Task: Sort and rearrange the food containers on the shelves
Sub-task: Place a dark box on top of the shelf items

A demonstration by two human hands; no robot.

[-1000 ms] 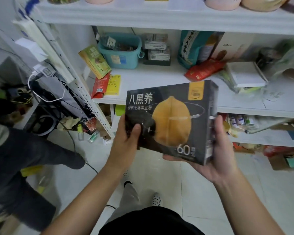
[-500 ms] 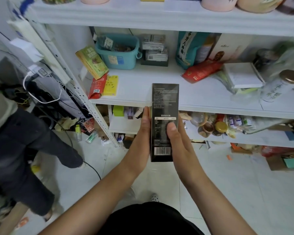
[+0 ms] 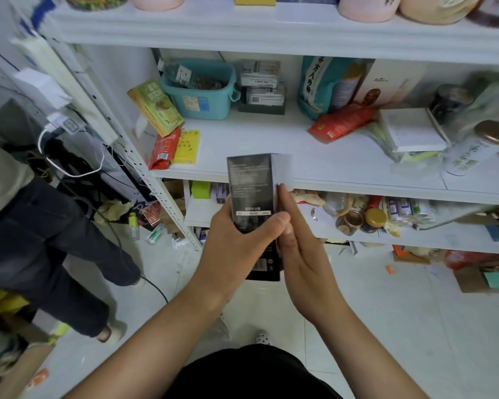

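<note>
Head view: the left grip [image 3: 236, 243] curls thumb and fingers round the lower half of the black box [image 3: 249, 185], held upright in the air before the front edge of the middle shelf [image 3: 357, 187]. The right grip [image 3: 303, 254] lies flat against the box's right face, fingers straight, clasping nothing.

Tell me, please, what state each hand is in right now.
Left hand: grips the black box.
Right hand: open, straight fingers pressed flat against the box's side.
</note>
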